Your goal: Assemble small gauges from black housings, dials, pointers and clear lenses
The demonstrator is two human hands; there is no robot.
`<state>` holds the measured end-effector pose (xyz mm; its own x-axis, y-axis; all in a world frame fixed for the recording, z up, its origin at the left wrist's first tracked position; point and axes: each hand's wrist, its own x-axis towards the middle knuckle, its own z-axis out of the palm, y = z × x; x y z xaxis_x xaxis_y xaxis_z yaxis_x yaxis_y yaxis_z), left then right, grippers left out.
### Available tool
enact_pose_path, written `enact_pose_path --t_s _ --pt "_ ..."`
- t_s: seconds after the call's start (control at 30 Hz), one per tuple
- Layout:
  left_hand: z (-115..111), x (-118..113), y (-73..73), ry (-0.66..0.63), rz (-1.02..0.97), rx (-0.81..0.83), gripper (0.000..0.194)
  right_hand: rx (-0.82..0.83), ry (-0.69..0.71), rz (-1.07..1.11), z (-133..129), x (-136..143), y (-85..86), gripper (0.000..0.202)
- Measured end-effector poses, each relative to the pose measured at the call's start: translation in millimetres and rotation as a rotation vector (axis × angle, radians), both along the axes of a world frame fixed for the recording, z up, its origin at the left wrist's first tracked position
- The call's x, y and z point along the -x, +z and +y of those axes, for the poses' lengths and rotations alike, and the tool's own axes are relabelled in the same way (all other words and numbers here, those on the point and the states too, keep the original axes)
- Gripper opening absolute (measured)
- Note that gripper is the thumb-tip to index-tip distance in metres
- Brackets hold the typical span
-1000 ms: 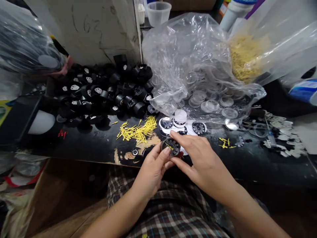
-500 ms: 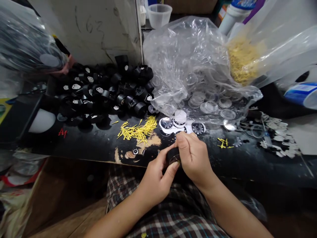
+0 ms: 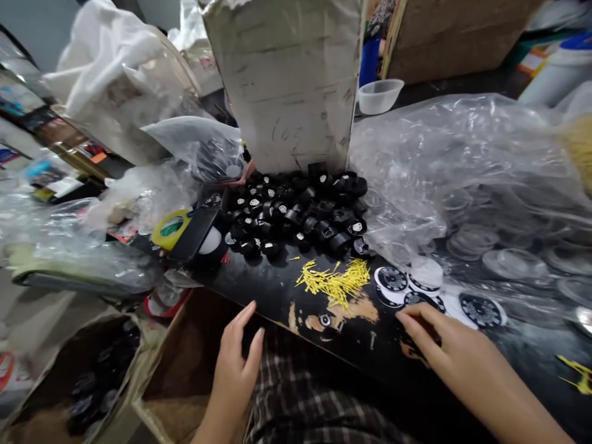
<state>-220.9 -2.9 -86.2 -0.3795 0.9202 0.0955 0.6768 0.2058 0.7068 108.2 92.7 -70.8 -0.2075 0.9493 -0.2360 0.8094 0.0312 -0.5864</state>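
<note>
While the left hand [image 3: 234, 364] hangs spread and empty off the desk's [image 3: 277, 290] near edge, the right hand [image 3: 451, 348] rests loosely open, fingertips touching a printed dial [image 3: 419, 301], apparently to pick it.

Left hand [image 3: 235, 364] open, empty, fingers together and extended forward, thumb apart, wrist low near the lap. Right hand [image 3: 456, 351] palm down, fingers stretched forward-left and slightly spread, forearm running in from lower right. Both bare. Hands well apart, neither gripping anything.
</note>
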Motion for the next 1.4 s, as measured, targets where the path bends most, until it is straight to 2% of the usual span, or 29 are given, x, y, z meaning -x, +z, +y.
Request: enact_pose_path --t_s 0.07,0.2,0.27,0.33,0.4,0.47,0.5,0.53,0.57,0.6,0.67,0.73,0.8,0.9,1.0,1.07,1.2,1.33,1.4 --pt "38.0 -5.8 6.9 -0.072 -0.041 -0.067 0.039 -0.038 0.032 0.026 0.8 3.7 2.7 0.036" --pt "120.9 -9.3 12.1 0.032 -0.011 -0.135 0.052 -0.068 0.026 0.111 -13.9 4.1 9.2 0.037" --pt "146.7 -5.8 10.4 0.06 0.007 -0.141 0.055 -0.075 -0.018 0.136 -22.7 0.8 7.3 0.036" --pt "156.2 -4.7 10.3 0.072 0.012 -0.139 0.055 -0.059 -0.045 0.168 -27.6 -0.7 5.0 0.034" --pt "148.9 -11.9 14.1 0.058 -0.009 -0.139 0.054 -0.026 -0.077 0.216 -27.8 3.1 7.3 0.034" --pt "127.7 -30.0 20.6 -0.049 -0.072 -0.147 0.055 0.045 -0.088 0.312 -24.7 13.2 15.6 0.033" --pt "113.8 -42.0 23.9 -0.148 -0.119 -0.143 0.056 0.091 -0.079 0.378 -22.4 19.8 20.9 0.033" --pt "99.1 -54.5 26.5 -0.312 -0.19 -0.129 0.059 0.155 -0.042 0.46 -19.8 26.9 25.9 0.033" --pt "84.8 -66.7 28.1 -0.483 -0.259 -0.076 0.061 0.196 -0.015 0.532 -17.1 33.4 29.8 0.032" --pt "71.9 -77.8 28.2 -0.593 -0.34 -0.006 0.063 0.223 0.009 0.592 -14.6 38.8 32.1 0.031" --pt "52.9 -96.5 23.7 -0.645 -0.59 0.116 0.061 0.239 -0.022 0.68 -11.6 43.8 33.1 0.03" --pt "43.3 -110.6 15.9 -0.561 -0.943 0.235 0.052 0.241 -0.034 0.714 -12.1 39.7 31.6 0.031" --pt "40.5 -120.1 9.5 -0.446 -1.295 0.376 0.043 0.239 -0.013 0.658 -14.0 27.8 29.5 0.033" --pt "41.8 -126.6 8.5 -0.307 -1.591 0.544 0.039 0.063 -0.067 0.316 -12.2 3.9 22.9 0.025" --pt "44.8 -129.9 14.3 -0.251 -1.673 0.57 0.04 -0.161 -0.143 -0.05 -4.4 -13.1 12.5 0.04" --pt "46.6 -132.9 17.6 -0.232 -1.687 0.554 0.038 -0.202 -0.139 -0.097 1.0 -17.1 6.7 0.039" --pt "47.9 -137.7 16.5 -0.171 -1.689 0.479 0.039 -0.182 -0.224 0.07 7.8 -15.6 3.1 0.012" --pt "48.9 -134.9 9.9 -0.084 -1.65 0.468 0.041 -0.158 -0.336 0.259 6.8 -12.3 13.3 0.016" --pt "56.1 -133.7 7.1 -0.111 -1.588 0.46 0.04 -0.223 -0.342 0.299 2.8 -6.5 21.1 0.016"
